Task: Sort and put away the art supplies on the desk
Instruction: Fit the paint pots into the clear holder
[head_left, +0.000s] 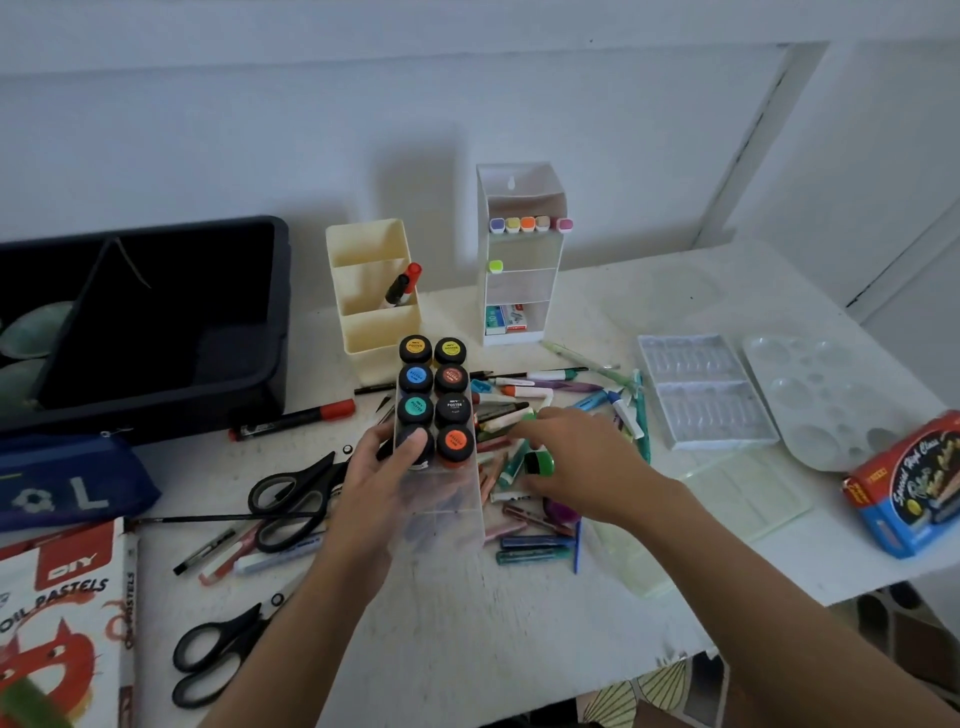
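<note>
A clear plastic case (451, 499) holding several black-lidded poster paint jars (435, 395) lies on the white desk at the centre. My left hand (376, 467) grips the case's near left side, thumb against the lowest left jar. My right hand (576, 462) holds a small green-lidded paint jar (537, 461) just right of the case, over a heap of oil pastels and pens (524, 415). Two black scissors (291, 499) (218, 649) lie to the left.
A dark tray (280, 312) stands at the back left, with a blue pencil pouch (72, 483) and an oil pastels box (62, 623) in front. A cream organiser (374, 280) and a clear marker rack (519, 249) stand behind. Clear trays (701, 389), a palette (831, 395) and a red-blue box (909, 483) are right.
</note>
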